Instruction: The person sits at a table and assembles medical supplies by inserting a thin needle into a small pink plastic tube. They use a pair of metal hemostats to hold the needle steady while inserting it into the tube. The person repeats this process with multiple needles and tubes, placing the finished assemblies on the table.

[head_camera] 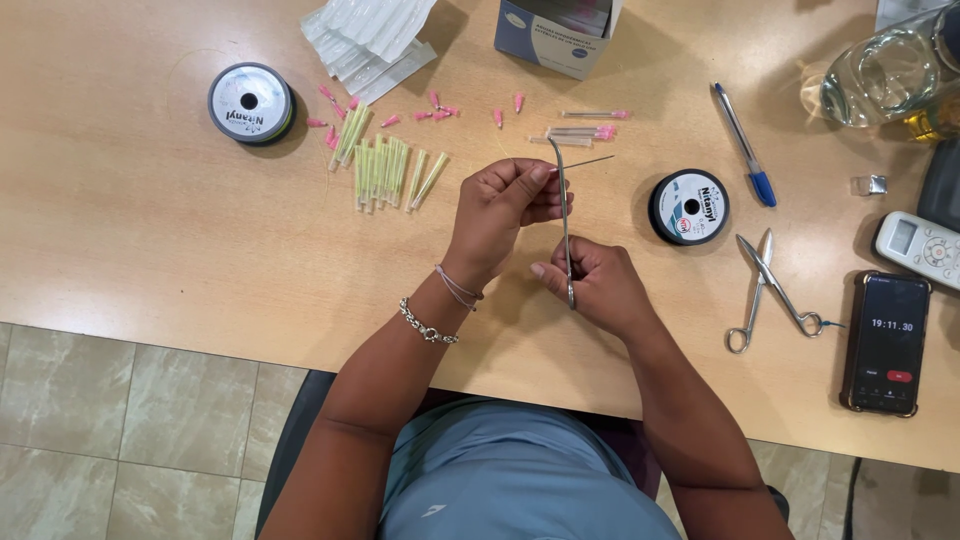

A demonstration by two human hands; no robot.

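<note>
My right hand (598, 283) grips the ring handles of slim metal forceps (564, 215), which point away from me over the wooden table (150, 220). The forceps' tip meets a thin needle (588, 161) that my left hand (505, 200) pinches between thumb and fingers. The needle sticks out to the right of my left hand. Just beyond my hands lie capped needles with pink hubs (585, 131). A row of yellow-green needle sheaths (385, 168) lies to the left.
Two thread spools (251, 102) (689, 206) flank my hands. Open scissors (768, 292), a phone (887, 343), a remote (922, 248), a blue pen (745, 145), a glass jug (890, 70), a cardboard box (555, 35) and clear packets (368, 35) occupy the right and far side. Loose pink caps (440, 108) are scattered.
</note>
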